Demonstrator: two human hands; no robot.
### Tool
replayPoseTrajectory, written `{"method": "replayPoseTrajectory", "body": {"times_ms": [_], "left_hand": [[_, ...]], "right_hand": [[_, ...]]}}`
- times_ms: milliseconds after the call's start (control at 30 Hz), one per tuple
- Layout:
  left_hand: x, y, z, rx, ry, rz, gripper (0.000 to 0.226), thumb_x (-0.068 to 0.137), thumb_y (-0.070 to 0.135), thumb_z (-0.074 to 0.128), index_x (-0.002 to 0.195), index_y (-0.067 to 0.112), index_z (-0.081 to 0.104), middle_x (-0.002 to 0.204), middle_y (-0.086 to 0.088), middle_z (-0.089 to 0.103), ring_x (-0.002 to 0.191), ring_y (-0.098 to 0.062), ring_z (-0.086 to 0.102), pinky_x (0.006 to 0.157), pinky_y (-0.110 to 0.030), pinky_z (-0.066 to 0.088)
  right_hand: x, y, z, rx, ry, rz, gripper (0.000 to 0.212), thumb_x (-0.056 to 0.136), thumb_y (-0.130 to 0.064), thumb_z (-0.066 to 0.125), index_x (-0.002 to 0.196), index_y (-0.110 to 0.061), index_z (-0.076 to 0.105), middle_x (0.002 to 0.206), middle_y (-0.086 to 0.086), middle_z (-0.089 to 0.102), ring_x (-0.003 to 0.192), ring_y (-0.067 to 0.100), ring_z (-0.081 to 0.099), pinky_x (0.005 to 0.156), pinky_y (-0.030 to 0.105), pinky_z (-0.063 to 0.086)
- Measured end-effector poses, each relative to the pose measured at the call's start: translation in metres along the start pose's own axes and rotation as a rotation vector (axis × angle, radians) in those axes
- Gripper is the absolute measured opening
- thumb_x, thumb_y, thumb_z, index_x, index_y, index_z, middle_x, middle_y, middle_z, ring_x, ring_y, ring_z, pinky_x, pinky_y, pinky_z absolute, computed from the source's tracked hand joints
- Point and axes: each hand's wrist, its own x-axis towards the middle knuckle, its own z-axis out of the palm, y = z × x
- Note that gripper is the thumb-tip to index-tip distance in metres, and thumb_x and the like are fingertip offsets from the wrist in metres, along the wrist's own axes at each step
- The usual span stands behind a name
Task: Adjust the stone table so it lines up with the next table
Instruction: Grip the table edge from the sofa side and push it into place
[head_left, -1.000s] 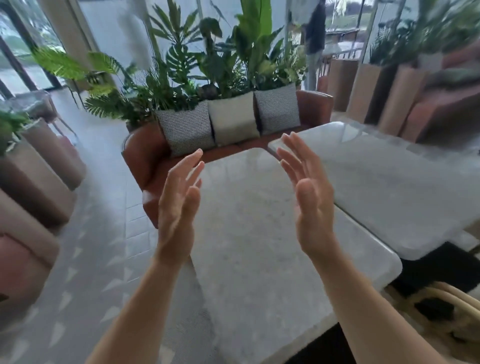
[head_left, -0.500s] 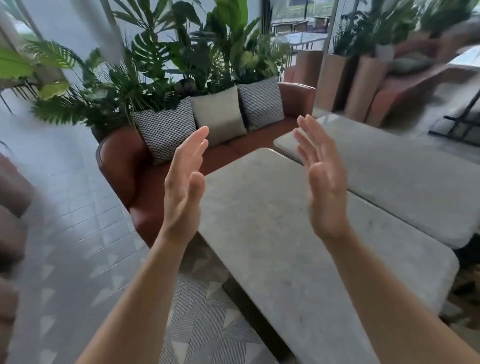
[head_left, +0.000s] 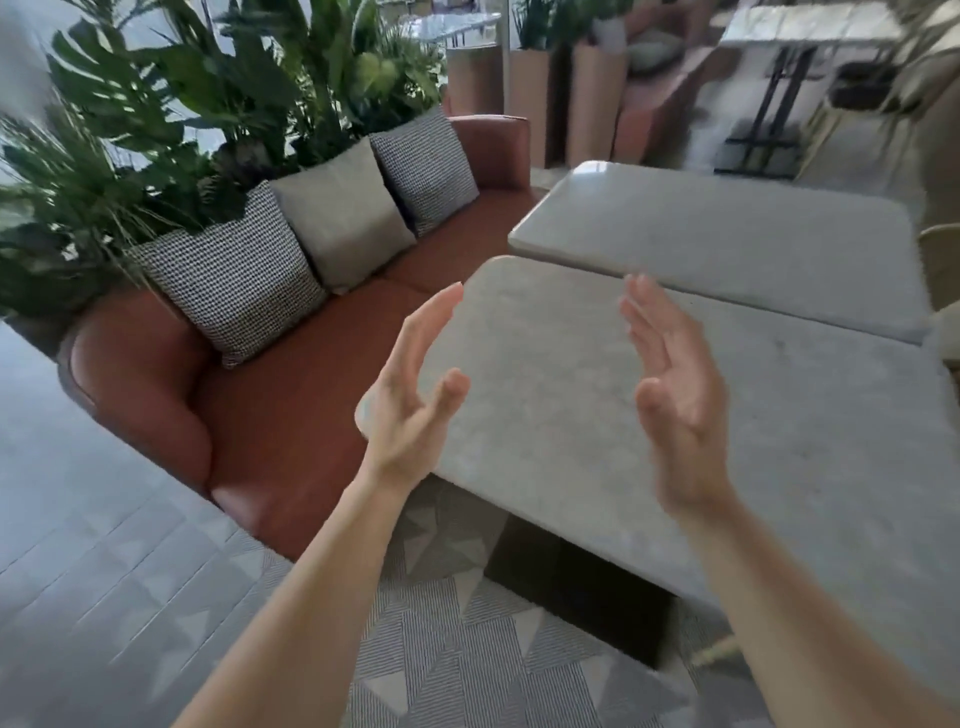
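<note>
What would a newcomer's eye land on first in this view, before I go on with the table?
Two bare open hands, left hand and right hand, raised palms facing each other, holding nothing, over the pale grey rounded-corner stone table in the centre. Beyond it lies the matching second stone table, their sofa-side ends not flush. To the left, a rust-brown leather sofa carries three cushions under big green leafy plants.

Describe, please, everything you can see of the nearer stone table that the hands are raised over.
The nearer stone table has a pale grey, speckled slab top with rounded corners, on a dark base partly visible beneath. It stands on patterned flooring beside the rust-brown sofa. Its far long edge runs close along the next table, the ends offset. The left hand and right hand are open above it; no contact shows.
</note>
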Motion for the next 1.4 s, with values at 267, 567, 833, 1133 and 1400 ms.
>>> {"method": "replayPoseTrajectory", "body": {"times_ms": [267, 567, 833, 1133, 1400], "left_hand": [[-0.003, -0.163, -0.019, 0.367, -0.562, -0.102, 0.104, 0.068, 0.103, 0.049, 0.157, 0.057, 0.019, 0.175, 0.015, 0.028, 0.168, -0.018, 0.019, 0.137, -0.048, 0.008], [-0.005, -0.300, -0.002, 0.889, -1.016, 0.202, 0.119, 0.062, 0.109, 0.035, 0.160, 0.063, -0.014, 0.182, 0.012, -0.009, 0.169, -0.033, -0.010, 0.133, -0.052, -0.014], [0.002, -0.315, -0.005, 0.877, -0.947, 0.343, 0.114, 0.067, 0.107, 0.026, 0.166, 0.055, 0.004, 0.182, 0.008, 0.008, 0.169, -0.039, 0.009, 0.134, -0.059, 0.000], [0.020, -0.328, -0.010, 0.866, -0.962, 0.321, 0.111, 0.064, 0.108, 0.030, 0.159, 0.063, -0.007, 0.181, 0.015, 0.001, 0.170, -0.034, 0.003, 0.135, -0.063, 0.001], [0.029, -0.336, -0.011, 0.854, -0.936, 0.355, 0.111, 0.064, 0.112, 0.024, 0.157, 0.066, -0.013, 0.180, 0.015, 0.003, 0.170, -0.032, 0.005, 0.136, -0.060, 0.001]], "right_hand": [[-0.064, 0.136, 0.038, -0.610, -0.054, 0.401, 0.118, 0.072, -0.108, 0.043, 0.164, -0.036, 0.029, 0.165, -0.015, 0.036, 0.157, 0.000, 0.031, 0.130, 0.022, 0.022], [-0.116, 0.225, 0.049, -1.442, -0.516, 0.515, 0.124, 0.072, -0.111, 0.008, 0.171, -0.036, 0.007, 0.182, 0.003, 0.018, 0.170, 0.034, 0.017, 0.136, 0.057, 0.015], [-0.107, 0.225, 0.060, -1.546, -0.517, 0.511, 0.116, 0.083, -0.104, 0.016, 0.166, -0.027, 0.041, 0.171, 0.009, 0.045, 0.157, 0.040, 0.047, 0.125, 0.064, 0.042], [-0.096, 0.232, 0.071, -1.552, -0.490, 0.520, 0.113, 0.084, -0.103, 0.017, 0.164, -0.028, 0.044, 0.169, 0.007, 0.049, 0.155, 0.039, 0.049, 0.124, 0.063, 0.042], [-0.092, 0.239, 0.074, -1.531, -0.434, 0.481, 0.114, 0.083, -0.104, 0.021, 0.166, -0.028, 0.041, 0.171, 0.007, 0.045, 0.158, 0.039, 0.046, 0.126, 0.062, 0.039]]}}
